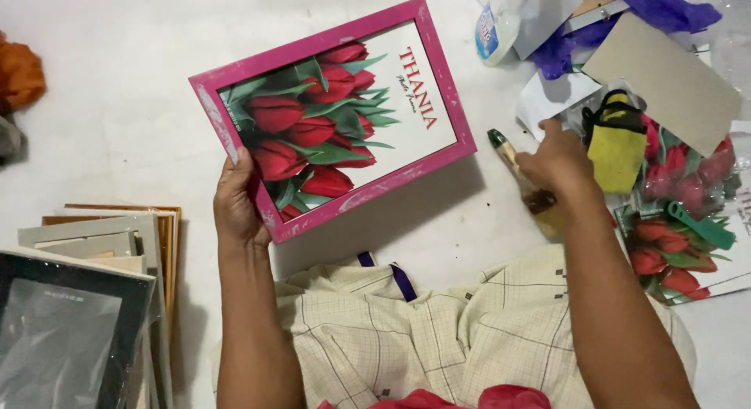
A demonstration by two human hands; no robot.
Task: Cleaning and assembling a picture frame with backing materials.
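Above the white floor point(117, 104), the left hand point(237, 206) grips a pink rectangular picture frame holding a red tulip print point(332, 116) by its lower corner. The right hand point(559, 163) closes on a wooden-handled brush point(516, 170). Keeping the frame level and firmly pinched should steady it.

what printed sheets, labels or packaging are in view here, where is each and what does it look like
Framed print: held in left hand, pink frame, red tulips on white.
Bottle label: top centre, blue and white.
Loose tulip prints: right, beside right hand, red and green.
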